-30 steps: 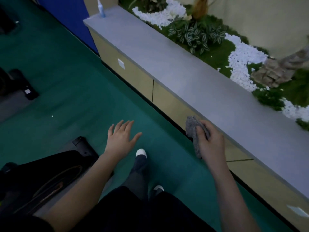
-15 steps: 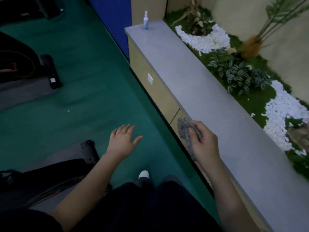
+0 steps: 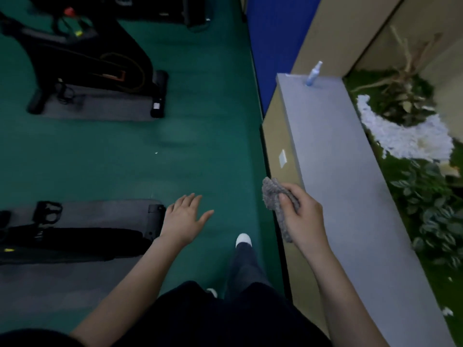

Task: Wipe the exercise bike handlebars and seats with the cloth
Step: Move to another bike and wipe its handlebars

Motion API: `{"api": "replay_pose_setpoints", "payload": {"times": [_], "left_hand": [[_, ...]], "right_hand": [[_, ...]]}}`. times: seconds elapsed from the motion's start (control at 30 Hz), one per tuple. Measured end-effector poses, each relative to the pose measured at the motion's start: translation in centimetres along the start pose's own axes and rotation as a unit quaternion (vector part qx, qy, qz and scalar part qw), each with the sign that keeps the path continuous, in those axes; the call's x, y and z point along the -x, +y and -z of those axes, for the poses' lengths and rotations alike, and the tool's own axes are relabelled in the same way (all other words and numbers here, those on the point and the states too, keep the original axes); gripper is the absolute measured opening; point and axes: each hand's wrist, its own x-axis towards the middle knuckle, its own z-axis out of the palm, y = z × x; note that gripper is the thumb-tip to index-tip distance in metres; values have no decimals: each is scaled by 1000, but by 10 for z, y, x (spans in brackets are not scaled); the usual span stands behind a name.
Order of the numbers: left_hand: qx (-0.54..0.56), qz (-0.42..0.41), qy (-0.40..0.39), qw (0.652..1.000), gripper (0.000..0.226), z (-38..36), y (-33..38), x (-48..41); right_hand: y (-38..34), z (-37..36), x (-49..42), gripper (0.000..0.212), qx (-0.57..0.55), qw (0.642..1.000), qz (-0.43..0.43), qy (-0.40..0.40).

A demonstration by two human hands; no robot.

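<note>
Two hands: right hand grip pinches fuzzy grey cloth (crumpled, dangling); left hand splayed flat, empty.

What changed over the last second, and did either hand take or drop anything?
The person walked on along the ledge toward the bottle, and the view turned left, bringing a bike into sight. Nothing was taken or let go: the right hand keeps its grip on the cloth, and the left hand stays open.
</note>
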Motion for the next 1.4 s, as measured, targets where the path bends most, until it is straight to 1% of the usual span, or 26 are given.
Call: {"api": "replay_pose_setpoints", "payload": {"times": [0.07, 0.13, 0.27, 0.37, 0.53, 0.8, 0.87, 1.0, 1.13, 1.3, 1.4], "left_hand": [[7, 17, 2, 1000, 67, 8, 19, -19], [10, 16, 6, 1000, 67, 17, 39, -38], [19, 40, 47, 998, 66, 41, 69, -78], [16, 58, 69, 996, 66, 55, 75, -98], [37, 112, 81, 990, 65, 72, 65, -126], [81, 161, 103, 978, 64, 99, 18, -193], [98, 169, 107, 975, 64, 113, -2, -217], [123, 186, 144, 964, 64, 145, -43, -257], [122, 215, 165, 955, 64, 172, -85, -276], [123, 294, 168, 933, 63, 185, -134, -276], [149, 350, 161, 911, 63, 187, -160, -276]], "right_hand": [[4, 14, -39, 23, 2, 1000, 15, -23], [9, 29, -73, 25, 3, 999, 20, -39], [25, 52, -136, 22, -6, 999, 9, -33], [34, 55, -173, 21, -9, 999, -5, -45], [27, 41, -225, 20, -8, 996, 16, -90], [-4, -23, -313, 21, 22, 989, 48, -138], [-19, -45, -338, 21, 32, 987, 61, -143], [-52, -93, -385, 22, 51, 982, 97, -157], [-86, -140, -416, 21, 47, 971, 127, -198], [-125, -201, -448, 21, 36, 955, 155, -250], [-145, -240, -469, 17, 35, 942, 176, -284]]}}
